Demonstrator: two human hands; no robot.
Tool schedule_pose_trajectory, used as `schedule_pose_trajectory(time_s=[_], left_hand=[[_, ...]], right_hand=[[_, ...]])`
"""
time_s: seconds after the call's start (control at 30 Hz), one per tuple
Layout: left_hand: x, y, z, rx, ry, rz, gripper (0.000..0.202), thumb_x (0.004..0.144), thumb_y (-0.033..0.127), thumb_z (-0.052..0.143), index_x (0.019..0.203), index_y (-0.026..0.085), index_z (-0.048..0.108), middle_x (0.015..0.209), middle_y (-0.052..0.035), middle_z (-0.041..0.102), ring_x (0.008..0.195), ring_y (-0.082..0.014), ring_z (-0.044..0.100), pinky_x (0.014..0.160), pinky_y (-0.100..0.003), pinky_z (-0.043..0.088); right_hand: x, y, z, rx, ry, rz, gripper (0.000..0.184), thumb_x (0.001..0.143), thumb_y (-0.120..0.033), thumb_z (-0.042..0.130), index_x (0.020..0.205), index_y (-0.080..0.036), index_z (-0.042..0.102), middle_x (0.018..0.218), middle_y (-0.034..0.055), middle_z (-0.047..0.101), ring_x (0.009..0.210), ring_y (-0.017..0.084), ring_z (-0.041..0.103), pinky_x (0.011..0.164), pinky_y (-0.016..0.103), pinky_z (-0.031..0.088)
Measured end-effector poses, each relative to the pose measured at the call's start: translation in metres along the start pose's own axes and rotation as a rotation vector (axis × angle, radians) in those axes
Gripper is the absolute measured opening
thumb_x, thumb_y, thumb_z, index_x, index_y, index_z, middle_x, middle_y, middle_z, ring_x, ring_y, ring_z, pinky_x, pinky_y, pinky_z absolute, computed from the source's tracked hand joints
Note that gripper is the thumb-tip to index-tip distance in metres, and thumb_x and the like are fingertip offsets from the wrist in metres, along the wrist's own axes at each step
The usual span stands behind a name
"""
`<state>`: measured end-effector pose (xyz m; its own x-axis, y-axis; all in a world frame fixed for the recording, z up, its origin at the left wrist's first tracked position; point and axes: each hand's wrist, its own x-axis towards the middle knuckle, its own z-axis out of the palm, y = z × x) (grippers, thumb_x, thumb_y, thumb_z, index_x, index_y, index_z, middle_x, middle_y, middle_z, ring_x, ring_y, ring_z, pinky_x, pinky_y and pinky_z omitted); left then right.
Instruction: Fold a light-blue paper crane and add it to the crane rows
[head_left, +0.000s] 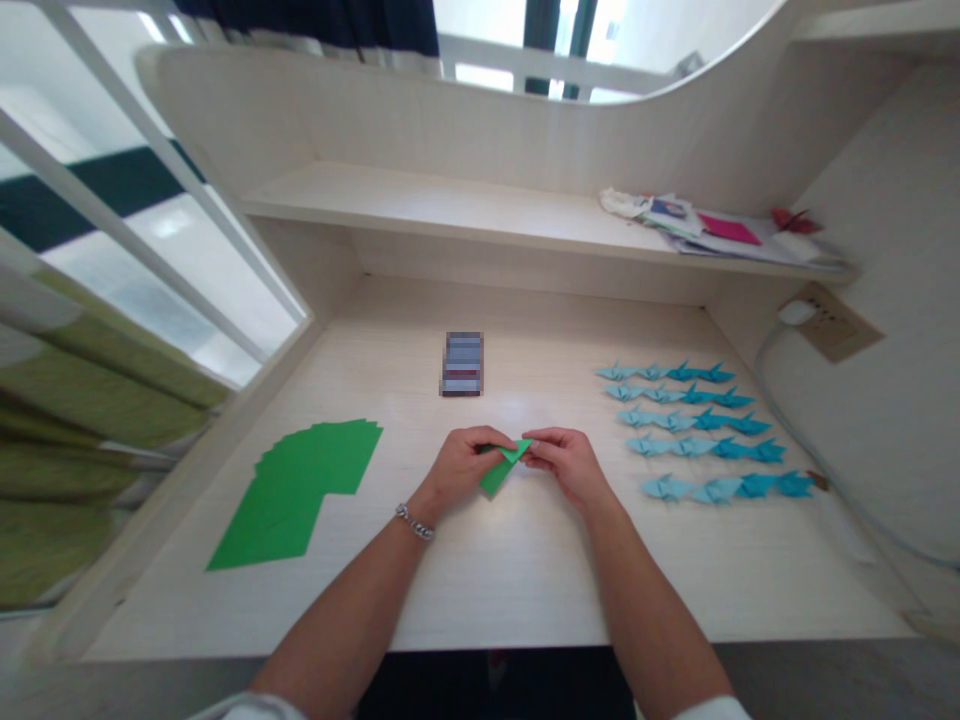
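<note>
**Folded green paper [493,481], one piece, partly creased**

Head view. Main item: located at the middle of the table [525,590], between the two hands; a small triangular flap on top, a strip slanting down toward the wearer. Contact with the table: cannot be told.

Left hand [466,463]: thumb and fingers pinching the paper at its left side, partly covering it. Right hand [571,462]: fingertips pinching the flap's right-hand tip.

Handling notes, by judgement: left pinch best kept firm, so the layers stay level; right fingertips best used to true the tip before any pressure. Edges matched first, crease run second, from the point outward, lightly, as thin paper skews easily. Backing from the table should sharpen the line.

Also listed: green sheets [296,490], overlapping, flat, at left; blue folded figures [739,424], five rows, at right.
</note>
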<state>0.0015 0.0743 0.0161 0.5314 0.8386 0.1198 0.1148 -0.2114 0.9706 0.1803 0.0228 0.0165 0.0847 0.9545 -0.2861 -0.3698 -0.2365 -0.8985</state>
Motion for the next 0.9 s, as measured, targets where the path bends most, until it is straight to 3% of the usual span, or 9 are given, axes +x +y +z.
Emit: schedule_pose_trajectory(time_s=[0.37, 0.53, 0.9], left_hand=[[-0.0012, -0.0018, -0.0018, 0.054, 0.0, 0.113, 0.017, 0.075, 0.015, 0.058, 0.086, 0.017, 0.071, 0.086, -0.0064, 0.07, 0.079, -0.0154, 0.064, 0.074, -0.028, 0.051], [-0.001, -0.0033, -0.0011, 0.081, -0.021, 0.179, 0.02, 0.074, 0.01, 0.056, 0.086, 0.016, 0.071, 0.086, -0.0063, 0.07, 0.079, -0.0149, 0.064, 0.075, -0.027, 0.051], [-0.0015, -0.0008, -0.0002, 0.105, -0.071, 0.172, 0.021, 0.075, 0.009, 0.056, 0.087, 0.017, 0.072, 0.086, -0.0055, 0.07, 0.079, -0.0141, 0.064, 0.076, -0.027, 0.05]], right_hand=[[-0.0024, -0.0019, -0.0014, -0.019, -0.028, -0.029, 0.031, 0.057, -0.032, 0.078, 0.08, -0.013, 0.07, 0.069, 0.0062, 0.07, 0.062, 0.016, 0.065, 0.066, 0.03, 0.054], [-0.0019, -0.0022, -0.0027, -0.024, -0.062, -0.002, 0.029, 0.065, -0.038, 0.073, 0.079, -0.013, 0.071, 0.067, 0.0068, 0.07, 0.061, 0.015, 0.065, 0.062, 0.027, 0.052], [-0.0003, 0.0038, -0.0024, -0.238, -0.016, -0.076, 0.029, 0.063, -0.039, 0.074, 0.077, -0.013, 0.071, 0.061, 0.0042, 0.068, 0.056, 0.014, 0.062, 0.06, 0.029, 0.052]])
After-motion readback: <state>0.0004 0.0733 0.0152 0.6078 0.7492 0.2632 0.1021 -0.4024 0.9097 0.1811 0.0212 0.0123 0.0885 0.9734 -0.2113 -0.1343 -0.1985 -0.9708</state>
